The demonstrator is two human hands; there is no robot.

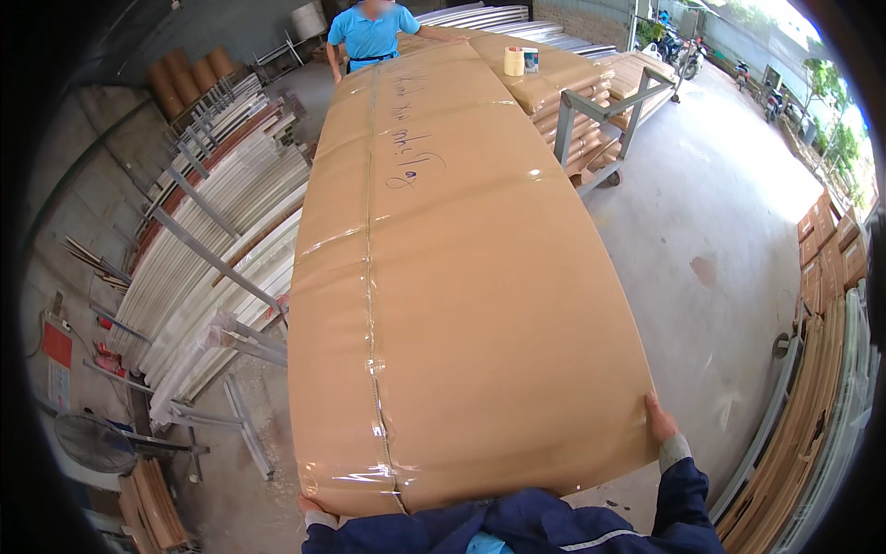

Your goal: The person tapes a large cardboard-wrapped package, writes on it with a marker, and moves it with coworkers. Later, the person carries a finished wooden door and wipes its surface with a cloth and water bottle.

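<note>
Fingers (652, 402) of the right hand (663, 424) clamp the brown package (498, 342) by its near right edge, left hand (316, 507) at its near left corner, grip unclear: seemingly a steadying step with the far person (367, 35), next calling for matched holds.

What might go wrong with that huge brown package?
The left fingers and right fingers hold the package only by its edges, so it might slip. Its side could scrape the grey metal frame nearby. The pale roll on the neighbouring stack may fall if bumped.
</note>
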